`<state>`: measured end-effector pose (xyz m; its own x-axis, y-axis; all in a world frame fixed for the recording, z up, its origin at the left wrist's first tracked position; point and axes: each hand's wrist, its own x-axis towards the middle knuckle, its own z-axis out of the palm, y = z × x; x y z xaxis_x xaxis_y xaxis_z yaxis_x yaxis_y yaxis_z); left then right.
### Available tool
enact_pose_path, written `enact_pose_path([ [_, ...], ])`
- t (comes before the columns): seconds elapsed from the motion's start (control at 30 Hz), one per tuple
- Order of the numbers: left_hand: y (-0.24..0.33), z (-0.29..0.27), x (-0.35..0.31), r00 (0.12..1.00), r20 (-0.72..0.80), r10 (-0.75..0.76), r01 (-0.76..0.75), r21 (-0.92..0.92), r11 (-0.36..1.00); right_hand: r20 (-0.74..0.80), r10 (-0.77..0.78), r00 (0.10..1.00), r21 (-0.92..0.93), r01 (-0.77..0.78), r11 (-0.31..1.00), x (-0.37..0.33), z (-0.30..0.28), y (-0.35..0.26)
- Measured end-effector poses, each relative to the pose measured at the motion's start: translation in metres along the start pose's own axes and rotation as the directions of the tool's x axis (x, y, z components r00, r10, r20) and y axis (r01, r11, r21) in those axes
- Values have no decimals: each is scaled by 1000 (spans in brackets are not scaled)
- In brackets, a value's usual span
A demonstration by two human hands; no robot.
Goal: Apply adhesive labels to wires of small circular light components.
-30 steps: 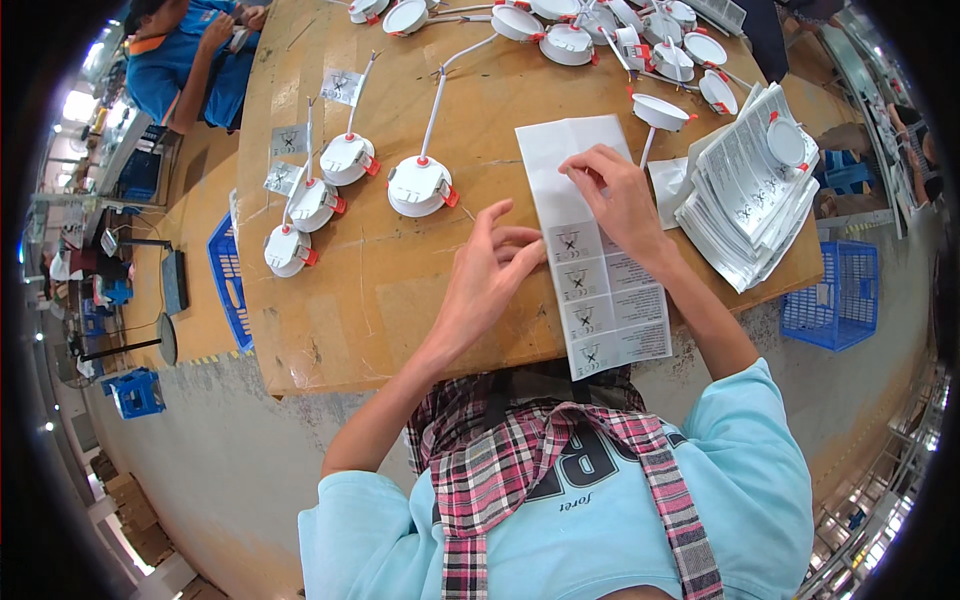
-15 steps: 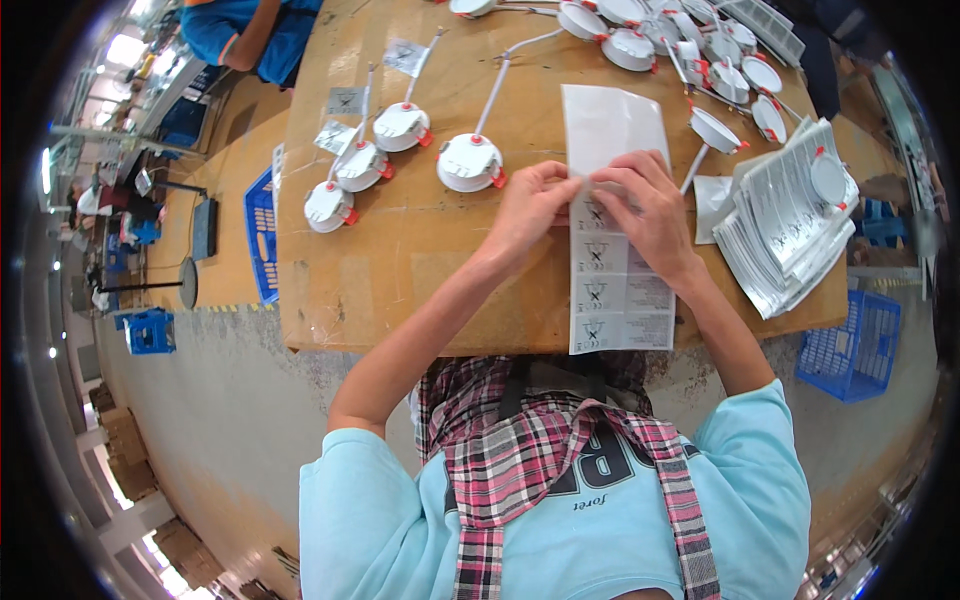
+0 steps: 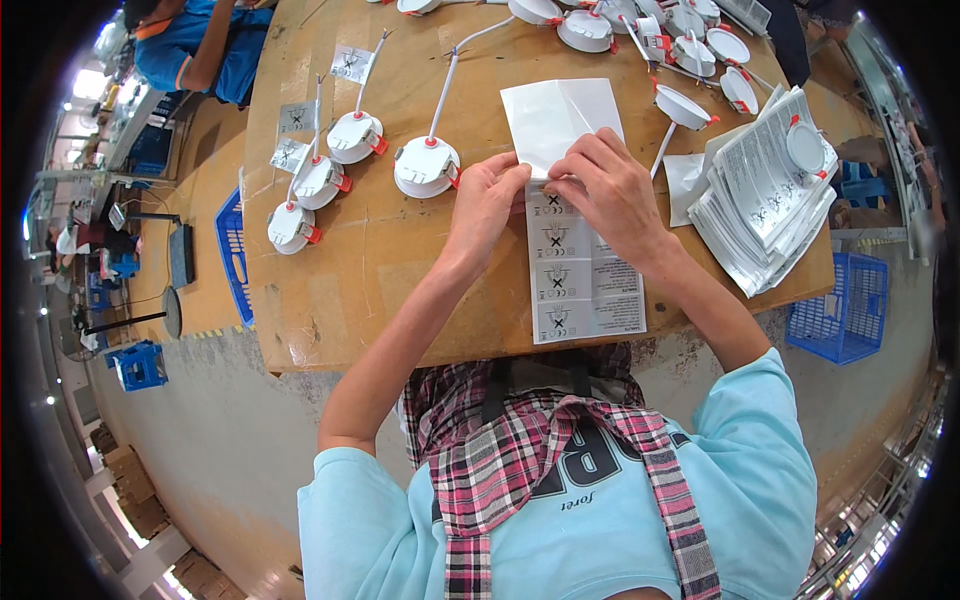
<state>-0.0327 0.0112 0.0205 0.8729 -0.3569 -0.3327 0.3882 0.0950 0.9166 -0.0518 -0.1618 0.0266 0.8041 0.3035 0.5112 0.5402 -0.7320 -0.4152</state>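
A long sheet of printed labels (image 3: 588, 285) lies in front of me, its plain white upper part creased and peeled up from the printed rows below. My left hand (image 3: 488, 200) pinches the sheet's left edge with thumb and forefinger. With bent fingers, my right hand (image 3: 612, 195) grips the sheet at the same crease, hiding part of the upper row. Just left of my left hand, a round white downlight (image 3: 427, 168) with a red clip lies with its cable stretched away. Further left are several similar downlights (image 3: 355, 138), some with small labels by their cables.
A thick stack of printed sheets (image 3: 765, 195) with a downlight (image 3: 805, 148) on top lies at the table's right. Many downlights (image 3: 585, 32) crowd the far side. Blue crates (image 3: 838, 305) stand on the floor at both sides. Another person in blue (image 3: 205, 45) sits at far left.
The sheet's upper part has opened out wider and folded at my fingers. Both hands stay pinched on the sheet. The whole view has shifted slightly.
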Motion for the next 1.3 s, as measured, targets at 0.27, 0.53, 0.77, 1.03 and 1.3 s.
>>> enact_pose_path([
  [0.27,8,1,0,1000,8,-6,6,18,1000,65,-33,997,-72,37,997,3,-7,-2],
  [0.53,5,0,4,999,-23,-26,27,29,999,12,-54,998,-70,55,996,-3,-4,0],
  [0.77,2,0,7,998,-6,-56,56,32,998,105,-28,994,-105,39,994,-1,-9,1],
  [1.03,1,-1,9,999,-26,-44,45,22,999,11,-40,999,-58,40,998,-7,-3,4],
  [1.3,-1,0,11,998,-43,-42,42,-4,999,-44,-132,990,-60,129,990,-15,-2,11],
])
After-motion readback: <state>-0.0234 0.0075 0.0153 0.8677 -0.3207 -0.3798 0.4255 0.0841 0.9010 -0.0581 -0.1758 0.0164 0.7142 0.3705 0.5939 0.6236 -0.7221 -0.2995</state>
